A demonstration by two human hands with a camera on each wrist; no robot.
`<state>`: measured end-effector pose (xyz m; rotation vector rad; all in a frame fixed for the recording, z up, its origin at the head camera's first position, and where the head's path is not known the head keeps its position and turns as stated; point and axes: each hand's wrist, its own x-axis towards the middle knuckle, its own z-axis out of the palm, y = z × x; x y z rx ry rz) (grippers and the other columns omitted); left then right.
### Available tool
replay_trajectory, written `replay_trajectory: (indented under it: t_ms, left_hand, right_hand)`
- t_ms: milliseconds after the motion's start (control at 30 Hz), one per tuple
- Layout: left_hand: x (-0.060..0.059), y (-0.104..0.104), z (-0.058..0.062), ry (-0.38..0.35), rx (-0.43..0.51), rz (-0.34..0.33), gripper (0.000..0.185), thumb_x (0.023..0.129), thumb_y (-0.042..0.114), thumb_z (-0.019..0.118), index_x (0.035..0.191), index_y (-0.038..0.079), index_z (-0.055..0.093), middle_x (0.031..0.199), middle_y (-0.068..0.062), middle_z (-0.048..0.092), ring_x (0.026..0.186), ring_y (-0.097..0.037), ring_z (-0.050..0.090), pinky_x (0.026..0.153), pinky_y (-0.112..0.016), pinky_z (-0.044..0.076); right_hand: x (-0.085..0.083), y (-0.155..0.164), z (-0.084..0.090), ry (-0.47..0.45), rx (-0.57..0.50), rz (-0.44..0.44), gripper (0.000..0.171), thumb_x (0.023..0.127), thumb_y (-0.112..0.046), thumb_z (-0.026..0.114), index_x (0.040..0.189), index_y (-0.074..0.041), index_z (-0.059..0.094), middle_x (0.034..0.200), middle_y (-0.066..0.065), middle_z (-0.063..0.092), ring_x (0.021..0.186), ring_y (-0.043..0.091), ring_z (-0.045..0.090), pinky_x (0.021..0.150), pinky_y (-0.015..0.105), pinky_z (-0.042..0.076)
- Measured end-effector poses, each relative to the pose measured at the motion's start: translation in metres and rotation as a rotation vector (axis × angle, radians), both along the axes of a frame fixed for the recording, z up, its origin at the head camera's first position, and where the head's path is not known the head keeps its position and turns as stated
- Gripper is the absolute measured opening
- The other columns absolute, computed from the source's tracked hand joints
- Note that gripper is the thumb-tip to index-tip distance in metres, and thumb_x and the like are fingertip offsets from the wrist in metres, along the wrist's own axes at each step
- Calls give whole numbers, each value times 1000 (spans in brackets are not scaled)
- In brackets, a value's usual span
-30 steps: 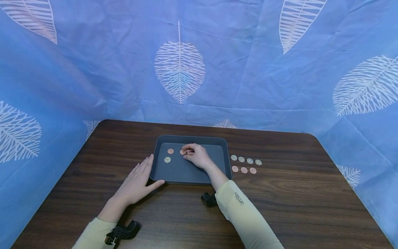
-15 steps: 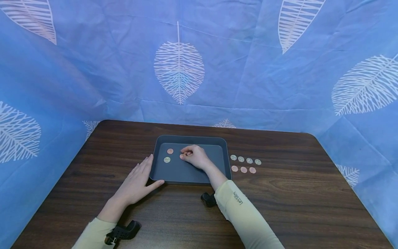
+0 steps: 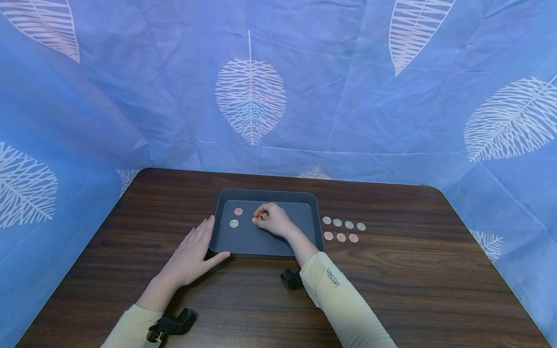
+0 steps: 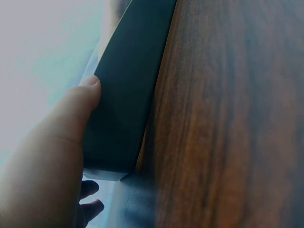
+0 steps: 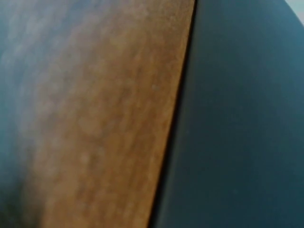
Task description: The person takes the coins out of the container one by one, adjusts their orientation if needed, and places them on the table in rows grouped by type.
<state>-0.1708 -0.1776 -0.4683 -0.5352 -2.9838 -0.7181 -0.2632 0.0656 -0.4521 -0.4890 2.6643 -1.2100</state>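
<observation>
A dark grey rectangular tray (image 3: 261, 244) lies on the table. My left hand (image 3: 191, 253) spreads along its left end, fingers straight, the thumb at the near corner; in the left wrist view the thumb (image 4: 71, 116) presses the tray's outer wall (image 4: 126, 90). Over the middle of the tray, my right hand (image 3: 277, 221) has its fingertips brought together, pinching a copper coin that they mostly hide. Left of it inside the tray lie a copper coin (image 3: 238, 211) and, nearer me, a silver coin (image 3: 234, 224). The right wrist view catches only tray wall (image 5: 237, 118) and table.
On the dark wooden table (image 3: 413, 270), right of the tray, a row of several silver coins (image 3: 337, 222) sits behind three copper coins (image 3: 341, 237). A blue cloth (image 3: 330, 96) with white leaf prints hangs behind and at both sides.
The copper coin that showed at my right fingertips is now mostly hidden in them. Those fingers have curled in and shifted slightly nearer me. My left hand has stayed still.
</observation>
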Motion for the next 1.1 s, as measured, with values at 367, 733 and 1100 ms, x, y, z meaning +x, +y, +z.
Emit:
replay_trajectory:
  t_ms: [367,733,1100]
  left_hand:
    - [0,1,0,-1,-4,6,105,85,71,50,154,4,7,158,-14,13,143,-32,15,112,-54,17]
    - [1,0,2,-8,-3,-3,105,85,71,48,153,3,6,158,-15,11,144,-33,13,112,-54,19]
    - [0,0,2,-15,2,-5,104,86,69,50,153,3,6,158,-15,11,143,-32,16,112,-54,19]
  right_hand:
    - [1,1,1,47,48,0,15,90,-18,68,100,-7,70,93,3,55,79,15,51,71,30,45]
    - [2,2,2,39,58,17,16,91,-18,67,100,-6,69,92,4,54,78,15,49,69,29,44]
    - [1,3,0,64,63,30,15,90,-17,68,100,-6,66,93,4,52,77,16,47,70,30,42]
